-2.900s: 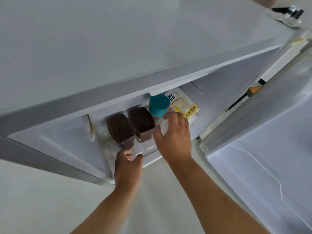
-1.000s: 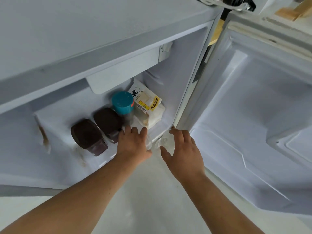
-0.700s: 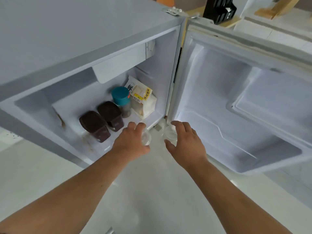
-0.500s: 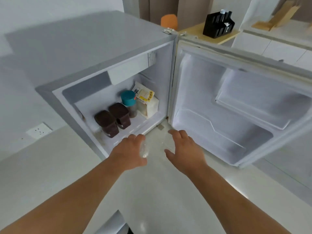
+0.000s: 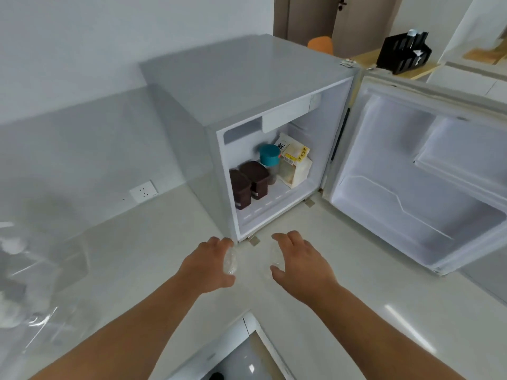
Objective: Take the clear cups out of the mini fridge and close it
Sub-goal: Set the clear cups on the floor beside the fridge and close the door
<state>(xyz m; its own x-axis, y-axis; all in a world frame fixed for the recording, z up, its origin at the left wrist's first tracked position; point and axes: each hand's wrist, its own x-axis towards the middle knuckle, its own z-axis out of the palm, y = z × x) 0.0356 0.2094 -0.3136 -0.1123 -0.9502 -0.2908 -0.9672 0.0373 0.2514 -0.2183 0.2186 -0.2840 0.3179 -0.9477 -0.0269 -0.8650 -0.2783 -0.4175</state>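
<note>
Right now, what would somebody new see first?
First, the mini fridge on the counter, its door swung wide open to the right. Then two hands out in front of it, the left hand and right hand, each holding a clear cup.

Two bare forearms reach in from the bottom edge, with no sleeves visible. The left hand [image 5: 207, 264] and right hand [image 5: 297, 263] wear no gloves, rings, watch or bracelets. Fingernails are too blurred to tell.
</note>
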